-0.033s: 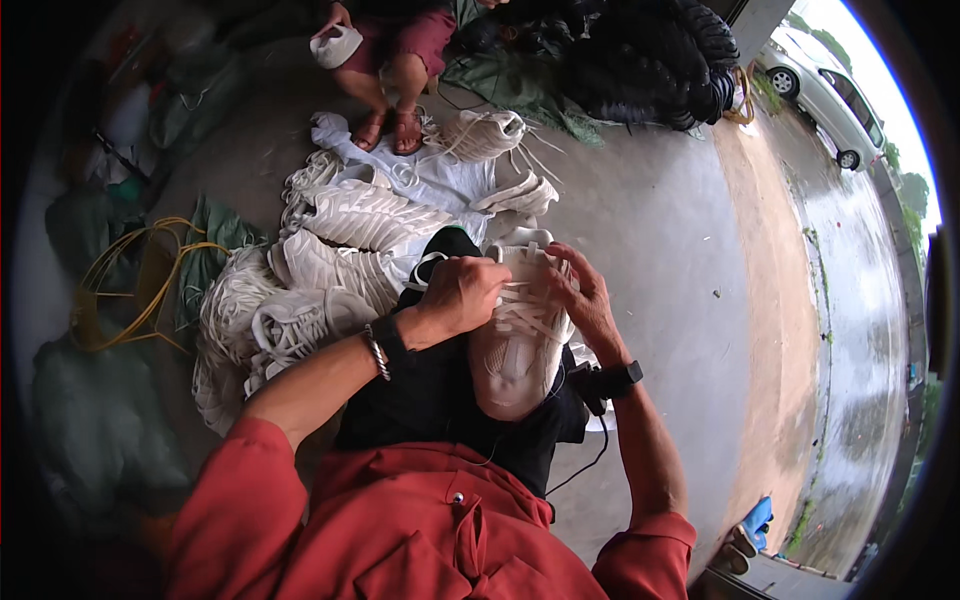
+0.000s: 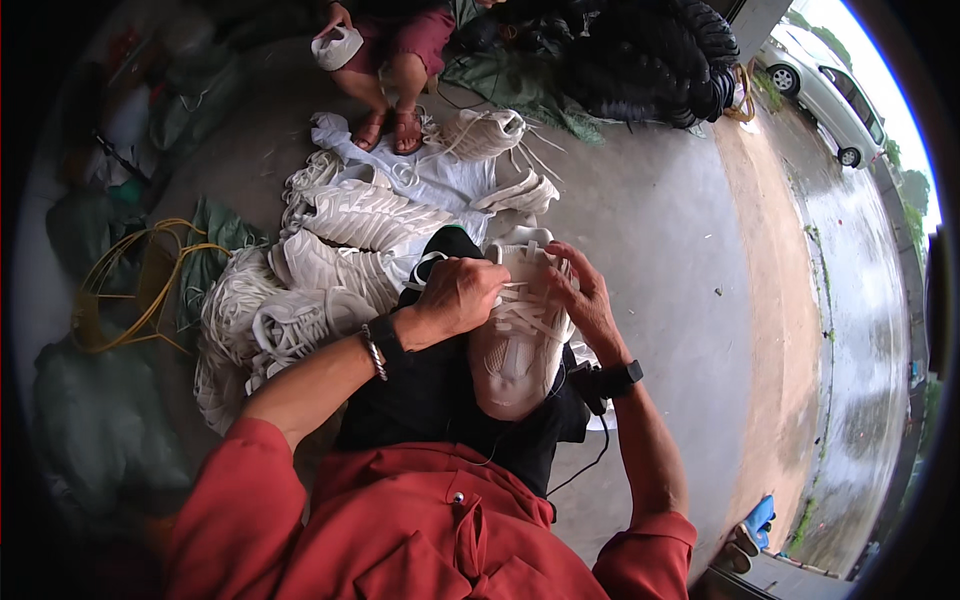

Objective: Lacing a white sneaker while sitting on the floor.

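Note:
A pale off-white sneaker point(image 2: 510, 375) rests on my lap with its toe toward me. Flat white shoelace point(image 2: 528, 314) crosses its front. My left hand point(image 2: 463, 296) is closed in a pinch on the lace at the shoe's left eyelet edge, and a loop of lace sticks out beyond the knuckles. On the other side, my right hand point(image 2: 583, 292) grips the sneaker's right edge beside the tongue point(image 2: 527, 262), with its fingers bent over the eyelets. What lies under the right fingertips is hidden.
A heap of white sneakers point(image 2: 375, 217) lies on a white sheet point(image 2: 420, 190) to the left and ahead. Beyond it another person's hand point(image 2: 338, 18) holds a white shoe piece point(image 2: 337, 47). Black bags point(image 2: 645, 65) stand at the back; yellow strapping point(image 2: 150, 320) lies at left.

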{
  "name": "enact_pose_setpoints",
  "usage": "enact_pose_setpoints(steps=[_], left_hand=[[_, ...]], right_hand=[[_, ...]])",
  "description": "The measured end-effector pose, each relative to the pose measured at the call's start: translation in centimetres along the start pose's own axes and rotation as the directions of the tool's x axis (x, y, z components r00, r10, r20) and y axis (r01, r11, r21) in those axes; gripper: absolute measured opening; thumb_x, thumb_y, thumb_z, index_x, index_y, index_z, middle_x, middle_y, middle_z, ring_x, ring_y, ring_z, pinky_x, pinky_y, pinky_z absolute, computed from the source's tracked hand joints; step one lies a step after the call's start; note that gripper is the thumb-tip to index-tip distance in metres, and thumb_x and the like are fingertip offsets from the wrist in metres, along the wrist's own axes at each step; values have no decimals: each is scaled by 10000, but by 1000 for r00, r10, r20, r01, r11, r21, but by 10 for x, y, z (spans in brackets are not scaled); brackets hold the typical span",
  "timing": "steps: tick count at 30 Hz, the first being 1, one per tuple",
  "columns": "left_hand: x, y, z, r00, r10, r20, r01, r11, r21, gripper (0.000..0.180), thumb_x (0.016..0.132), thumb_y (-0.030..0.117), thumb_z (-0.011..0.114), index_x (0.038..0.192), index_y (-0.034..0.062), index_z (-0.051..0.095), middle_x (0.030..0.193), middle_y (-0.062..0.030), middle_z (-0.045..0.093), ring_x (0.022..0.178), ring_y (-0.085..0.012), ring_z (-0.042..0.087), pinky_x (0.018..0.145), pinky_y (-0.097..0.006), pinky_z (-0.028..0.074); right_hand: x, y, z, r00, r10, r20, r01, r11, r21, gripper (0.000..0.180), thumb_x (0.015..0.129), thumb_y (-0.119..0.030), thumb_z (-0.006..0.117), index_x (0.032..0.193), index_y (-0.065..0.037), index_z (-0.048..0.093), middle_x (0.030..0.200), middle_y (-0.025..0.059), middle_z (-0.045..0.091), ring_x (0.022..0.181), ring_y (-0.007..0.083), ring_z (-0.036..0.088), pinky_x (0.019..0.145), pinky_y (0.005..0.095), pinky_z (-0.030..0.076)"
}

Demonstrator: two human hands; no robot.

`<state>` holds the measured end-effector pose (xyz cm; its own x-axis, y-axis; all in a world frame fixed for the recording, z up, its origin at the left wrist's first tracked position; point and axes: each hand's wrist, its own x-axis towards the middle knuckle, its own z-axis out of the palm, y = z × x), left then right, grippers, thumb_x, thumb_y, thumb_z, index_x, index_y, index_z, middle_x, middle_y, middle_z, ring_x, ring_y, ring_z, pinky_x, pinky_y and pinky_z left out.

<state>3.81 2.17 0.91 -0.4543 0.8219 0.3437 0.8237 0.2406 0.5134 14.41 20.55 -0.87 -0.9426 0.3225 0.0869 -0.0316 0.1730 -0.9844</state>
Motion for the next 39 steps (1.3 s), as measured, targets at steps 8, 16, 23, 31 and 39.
enact_pose_setpoints(steps=[8, 16, 23, 31, 39], left_hand=[[2, 3, -3, 999, -36, 34, 37, 999, -17, 60, 765, 117, 574, 749, 69, 607, 680, -118, 610, 653, -318, 610, 559, -410, 461], [8, 11, -10, 1000, 13, -16, -12, 997, 76, 19, 686, 64, 619, 692, 48, 611, 841, -104, 559, 814, -274, 560, 656, -367, 440], [17, 13, -7, 995, 100, 12, -100, 989, 106, 32, 641, 5, 600, 666, 18, 583, 1131, -194, 482, 1043, -350, 470, 875, -397, 378], [5, 4, 28, 987, -29, -158, 9, 993, -121, 120, 630, -5, 629, 733, 6, 569, 1167, -214, 479, 1094, -384, 459, 922, -422, 366], [12, 7, 23, 997, 6, -71, -3, 999, 42, 145, 654, 29, 644, 772, -22, 577, 1171, -234, 472, 1114, -381, 448, 932, -433, 369]], right_hand=[[1, 11, 1, 998, -62, -26, 61, 998, -19, 313, 854, -215, 576, 1117, -46, 552, 1191, 106, 523, 1159, 225, 456, 952, 316, 352], [1, 11, 3, 998, -64, -28, 65, 998, 23, 312, 847, -204, 582, 1114, -45, 554, 1208, 108, 516, 1192, 238, 435, 978, 326, 330], [1, 9, 5, 998, -36, -47, 37, 999, 31, 287, 837, -160, 586, 1101, -51, 559, 1210, 109, 510, 1193, 240, 434, 956, 332, 358], [4, -9, -2, 987, -159, 23, 159, 947, -278, 205, 804, -106, 585, 997, -40, 574, 1147, 154, 522, 1105, 314, 491, 895, 361, 407], [6, -26, 5, 883, -301, 361, 468, 503, -727, 116, 728, -57, 575, 836, -26, 604, 996, 161, 547, 1034, 330, 493, 888, 389, 417]])
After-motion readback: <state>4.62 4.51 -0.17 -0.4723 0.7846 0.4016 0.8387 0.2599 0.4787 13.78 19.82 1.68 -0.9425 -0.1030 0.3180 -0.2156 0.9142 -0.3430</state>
